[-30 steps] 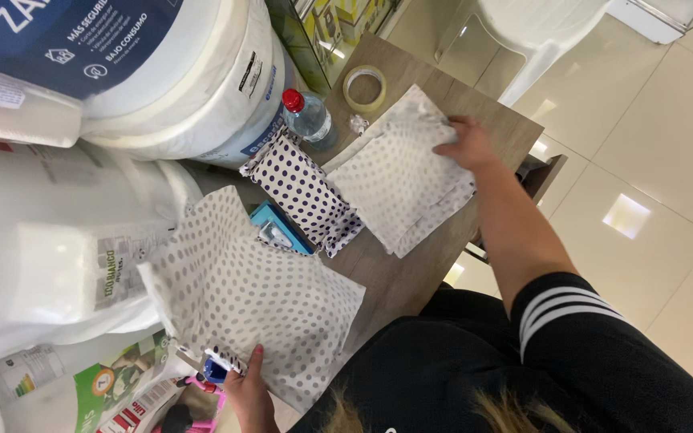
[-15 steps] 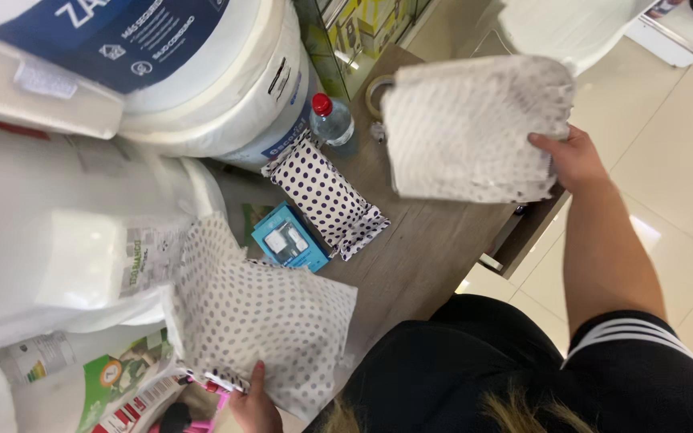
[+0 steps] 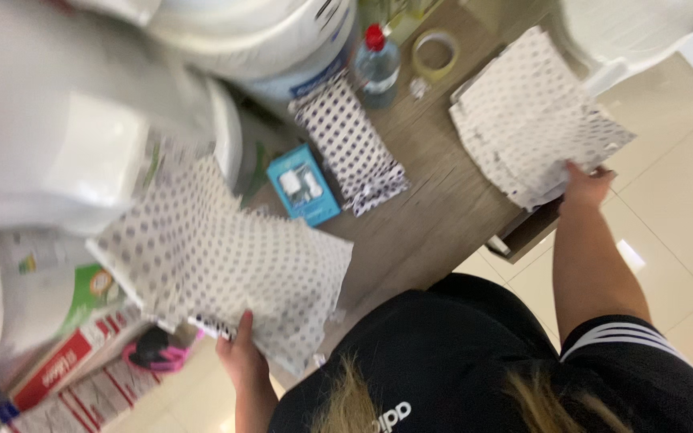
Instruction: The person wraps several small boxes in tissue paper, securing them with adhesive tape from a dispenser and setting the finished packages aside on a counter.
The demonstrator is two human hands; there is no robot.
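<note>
Right now your left hand (image 3: 242, 361) is pinched on the near edge of a dotted wrapping sheet (image 3: 218, 261), thumb on top; that sheet hangs off the near-left corner of the wooden table (image 3: 435, 216), part over the floor. Your right hand (image 3: 585, 184) is clamped on the near corner of a stack of dotted sheets (image 3: 527, 120) lying at the table's right edge, w/ the corner overhanging it.

Containers: a clear plastic bottle (image 3: 377, 60) w/ red cap stands at the far edge; can't tell what's in it. Big white buckets (image 3: 282, 40) w/ blue labels sit just beside it, at the far-left corner, lids on, contents hidden.

Pkgs: a small blue box (image 3: 304, 184) w/ white items pictured on its face lies mid-table, touching or nearly touching a long parcel wrapped in white paper w/ dark dots (image 3: 350, 144), ends folded, lying at an angle between box and bottle. A tape roll (image 3: 433, 54) lies flat near the far edge, just right of the bottle.

Left of the table: large white sacks (image 3: 66, 120), blurred, w/ a green-labelled pack (image 3: 94, 289) and a red-and-white carton (image 3: 50, 373) below them on the floor side. A pink-handled item (image 3: 158, 355) lies near your left wrist; too blurred to tell what.
</note>
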